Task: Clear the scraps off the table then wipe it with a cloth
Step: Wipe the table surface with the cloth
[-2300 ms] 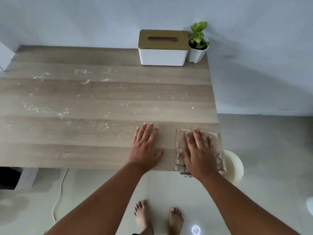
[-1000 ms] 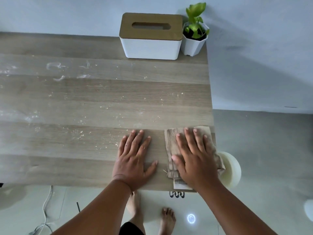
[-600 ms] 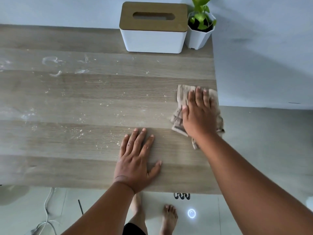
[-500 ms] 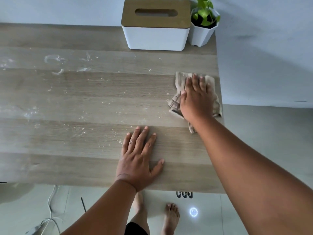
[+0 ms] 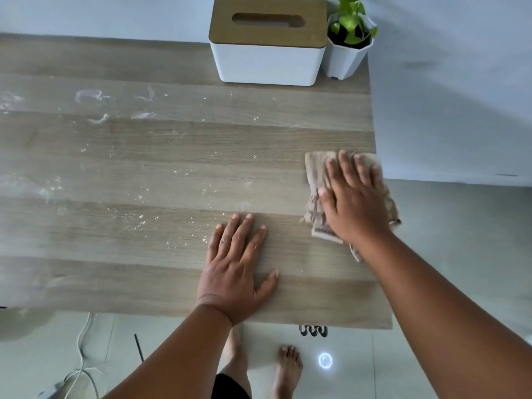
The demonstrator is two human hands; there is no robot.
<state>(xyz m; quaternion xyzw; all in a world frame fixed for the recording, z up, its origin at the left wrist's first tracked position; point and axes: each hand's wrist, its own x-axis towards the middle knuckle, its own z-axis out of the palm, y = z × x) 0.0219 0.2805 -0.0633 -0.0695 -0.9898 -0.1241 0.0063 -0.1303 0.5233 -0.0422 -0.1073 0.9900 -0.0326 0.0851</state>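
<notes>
Wiping is judged to be the step in hand, with most of the tabletop [image 5: 172, 174] not yet cleaned. The cloth [image 5: 315, 171], folded into a thick pad, is pressed flat near the right edge under the right hand [image 5: 355, 203]; the grip is not closed around it, the fingers being spread so that pressure is shared across the whole pad. The left hand [image 5: 234, 269] is laid open and empty on the wood near the front edge, apparently as a brace while the body leans in. White crumbs [image 5: 138, 218] and smears [image 5: 92, 96] are scattered to the left and middle. A tissue box [image 5: 269, 61] and plant pot [image 5: 347, 60] are kept at the far edge against the wall, clear of the wiping path.
</notes>
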